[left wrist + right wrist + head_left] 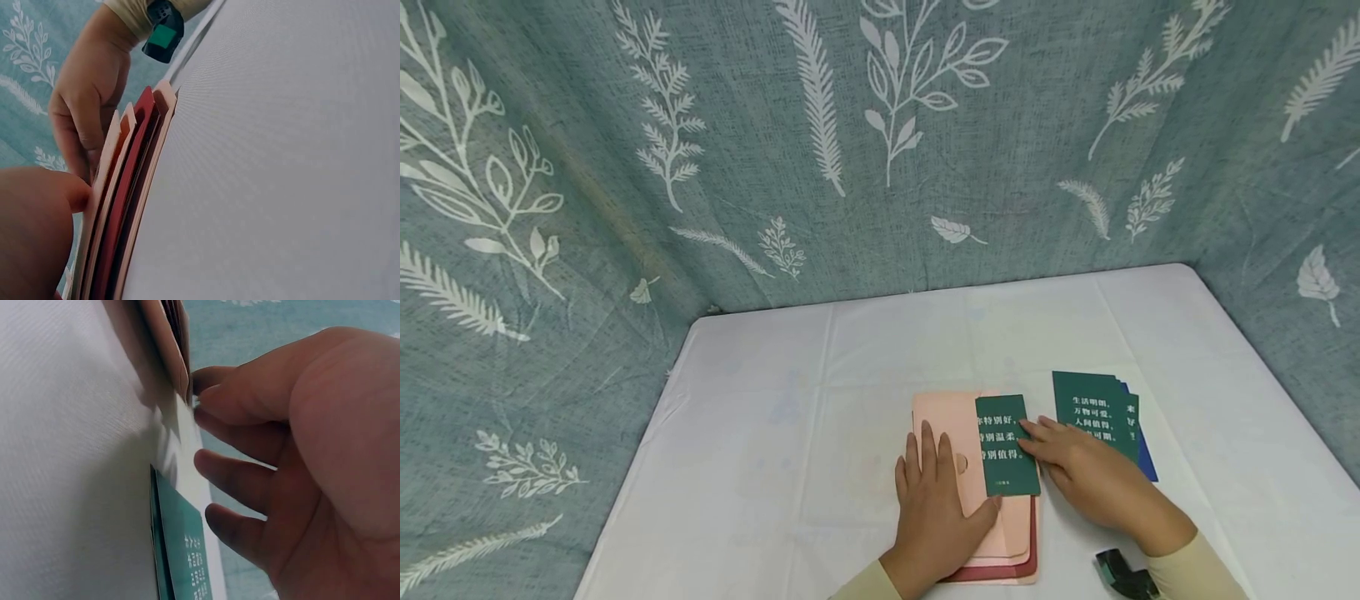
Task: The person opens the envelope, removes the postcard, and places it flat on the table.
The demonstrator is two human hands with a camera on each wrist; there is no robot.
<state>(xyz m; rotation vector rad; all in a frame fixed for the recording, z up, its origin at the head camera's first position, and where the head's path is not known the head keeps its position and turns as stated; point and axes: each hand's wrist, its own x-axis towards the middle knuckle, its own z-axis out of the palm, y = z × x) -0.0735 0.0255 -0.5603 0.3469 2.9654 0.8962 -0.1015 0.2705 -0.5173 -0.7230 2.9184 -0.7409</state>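
A green card (1009, 450) with white Chinese print lies over a pink envelope (943, 408), the start of its text lines cut off at the left by the envelope. My left hand (936, 508) rests flat on the envelope, fingers extended, thumb near the card's lower edge. At the card's right edge, my right hand (1090, 471) pinches it between thumb and fingertips. Under the top envelope is a stack of pink and dark red envelopes (128, 187), seen edge-on in the left wrist view. The right wrist view shows my right hand (269, 437) at the stack's edge.
More green cards (1086, 400), with a blue card (1145, 458) showing beneath, lie right of the stack, partly behind my right hand. A black strapped device (1123, 573) sits at my right wrist. Patterned curtains (850, 150) surround the white table (760, 467).
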